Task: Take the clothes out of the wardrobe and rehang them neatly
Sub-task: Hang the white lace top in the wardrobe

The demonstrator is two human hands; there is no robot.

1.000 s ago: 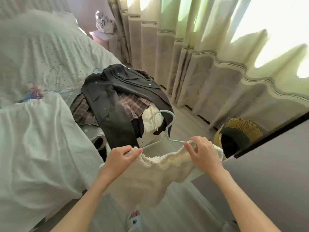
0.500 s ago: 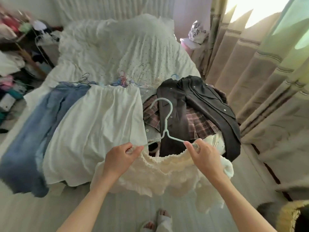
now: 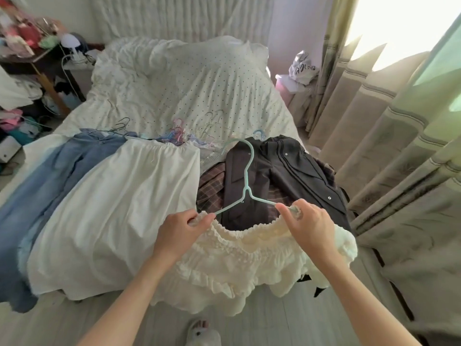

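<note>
A cream ruffled garment (image 3: 239,260) hangs from a pale green hanger (image 3: 247,181) that I hold over the foot of the bed. My left hand (image 3: 182,228) pinches the garment's frilled top edge at the hanger's left end. At the right end, my right hand (image 3: 309,226) grips the edge and the hanger arm together. The hook points away from me, above a dark jacket (image 3: 282,176) that lies on a plaid skirt (image 3: 212,188).
A white skirt (image 3: 119,211) and blue jeans (image 3: 42,196) lie flat on the bed (image 3: 189,86), with several loose hangers (image 3: 179,133) behind them. Curtains (image 3: 389,136) close off the right side. A cluttered desk (image 3: 27,53) stands at the far left. My slippered foot (image 3: 202,333) is on the floor below.
My view has swung left from the curtains to the whole bed. Both hands have kept their hold and carried the cream garment over the foot of the bed.
</note>
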